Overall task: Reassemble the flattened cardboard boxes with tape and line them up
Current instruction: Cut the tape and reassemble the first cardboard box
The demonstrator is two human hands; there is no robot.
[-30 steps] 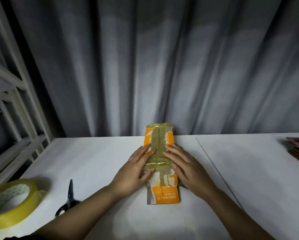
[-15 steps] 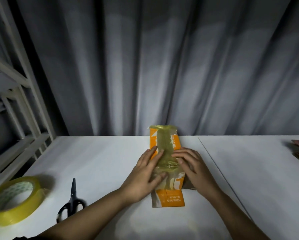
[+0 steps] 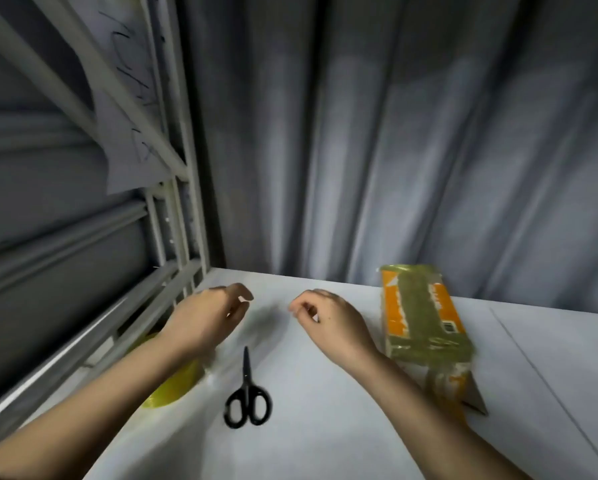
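Observation:
An orange and white cardboard box (image 3: 425,320), wrapped lengthwise and across with yellowish tape, lies on the white table (image 3: 325,427) at the right. My right hand (image 3: 328,322) hovers just left of the box with loosely curled fingers and holds nothing. My left hand (image 3: 209,315) hovers further left, fingers also loosely curled and empty. Under my left forearm lies the yellow tape roll (image 3: 173,386), mostly hidden. Black scissors (image 3: 247,396) lie on the table between my forearms, blades pointing away.
A grey metal shelf frame (image 3: 173,188) stands along the table's left edge, with a sheet of paper hanging from it. A grey curtain (image 3: 394,133) closes off the back. A seam (image 3: 547,386) runs across the table right of the box.
Both hands have left the box and moved left, over the table near the scissors and tape roll. The view has swung left, so the box now sits at the right.

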